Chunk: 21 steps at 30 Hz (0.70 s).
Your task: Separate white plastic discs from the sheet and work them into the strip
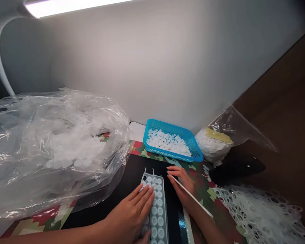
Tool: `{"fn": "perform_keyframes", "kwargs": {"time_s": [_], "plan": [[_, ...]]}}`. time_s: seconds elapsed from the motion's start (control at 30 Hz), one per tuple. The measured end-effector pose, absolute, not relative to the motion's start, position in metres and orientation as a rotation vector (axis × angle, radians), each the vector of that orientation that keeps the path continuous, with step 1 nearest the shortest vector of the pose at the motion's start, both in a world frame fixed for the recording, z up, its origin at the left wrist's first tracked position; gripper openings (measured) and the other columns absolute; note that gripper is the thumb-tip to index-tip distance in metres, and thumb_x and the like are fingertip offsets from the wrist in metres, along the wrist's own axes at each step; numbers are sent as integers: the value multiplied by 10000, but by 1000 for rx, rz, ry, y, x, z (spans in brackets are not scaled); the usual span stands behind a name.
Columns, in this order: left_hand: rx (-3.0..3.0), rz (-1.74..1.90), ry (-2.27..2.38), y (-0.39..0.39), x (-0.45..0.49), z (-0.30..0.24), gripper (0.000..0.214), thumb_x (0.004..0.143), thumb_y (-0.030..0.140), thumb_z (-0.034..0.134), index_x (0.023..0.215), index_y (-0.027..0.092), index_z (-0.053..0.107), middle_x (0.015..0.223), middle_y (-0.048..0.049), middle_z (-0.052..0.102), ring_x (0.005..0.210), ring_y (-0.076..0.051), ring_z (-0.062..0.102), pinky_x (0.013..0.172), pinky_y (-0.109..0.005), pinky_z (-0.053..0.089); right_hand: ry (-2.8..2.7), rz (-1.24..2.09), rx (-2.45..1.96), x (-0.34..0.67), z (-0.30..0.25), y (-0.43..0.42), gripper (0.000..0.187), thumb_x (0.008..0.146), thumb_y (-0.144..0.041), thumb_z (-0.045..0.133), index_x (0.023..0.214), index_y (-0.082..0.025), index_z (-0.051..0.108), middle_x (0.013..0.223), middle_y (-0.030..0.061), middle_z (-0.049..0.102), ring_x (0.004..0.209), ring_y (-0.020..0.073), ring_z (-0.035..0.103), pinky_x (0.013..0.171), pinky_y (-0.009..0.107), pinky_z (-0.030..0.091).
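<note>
We find the left hand pressed flat, fingers released, on the tray; its long axis runs away from us. The right hand, just right, grasps a thin card.

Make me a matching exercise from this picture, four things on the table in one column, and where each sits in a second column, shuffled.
Things:
1. blue basket
2. large clear bag
3. perforated strip
4. punched white sheet

Places:
A. far left, heaped with white pieces
B. bottom right corner
C. under the left hand
D. by the wall, filled with white discs

Pairs: 1-D, 2-A, 3-C, 4-B
</note>
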<state>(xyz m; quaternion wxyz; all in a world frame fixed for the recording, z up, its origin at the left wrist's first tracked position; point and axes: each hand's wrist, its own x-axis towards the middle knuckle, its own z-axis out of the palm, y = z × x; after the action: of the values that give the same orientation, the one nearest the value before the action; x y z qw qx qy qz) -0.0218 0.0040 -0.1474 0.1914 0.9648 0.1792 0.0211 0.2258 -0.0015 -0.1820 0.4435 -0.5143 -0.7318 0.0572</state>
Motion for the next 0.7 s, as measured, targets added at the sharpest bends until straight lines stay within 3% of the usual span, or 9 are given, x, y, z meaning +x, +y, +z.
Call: {"fn": "perform_keyframes", "kwargs": {"time_s": [0.13,0.33,0.53,0.7], "plan": [[2798,75,583,0,-21,-159,723,778,207,479,1439,3,269,1486,-208,209,1376,-370,181,1112,-554,239,-1873,259,-1235,219,-177,-6,109,875,-157,591,942,-220,649,914,44,694,875,175,656,788,311,537],[2926,261,624,-2,-26,-177,768,734,196,477,1449,31,248,1503,-196,213,1384,-400,151,1089,-655,143,-1996,450,-1118,208,-172,-15,137,870,-124,587,965,-199,652,934,62,718,901,168,672,823,294,545],[2887,209,379,2,-25,-157,638,785,104,443,1411,44,332,1483,-162,291,1380,-276,249,1137,-426,257,-2046,393,-1118,211,-173,-16,159,855,-87,580,958,-189,645,934,52,728,897,147,690,817,243,550],[2791,121,419,3,-24,-151,667,783,128,476,1423,39,309,1493,-182,240,1377,-295,230,1132,-434,257,-2108,275,-1125,215,-178,-15,151,858,-93,568,952,-174,653,954,82,717,875,154,693,789,246,567]]}}
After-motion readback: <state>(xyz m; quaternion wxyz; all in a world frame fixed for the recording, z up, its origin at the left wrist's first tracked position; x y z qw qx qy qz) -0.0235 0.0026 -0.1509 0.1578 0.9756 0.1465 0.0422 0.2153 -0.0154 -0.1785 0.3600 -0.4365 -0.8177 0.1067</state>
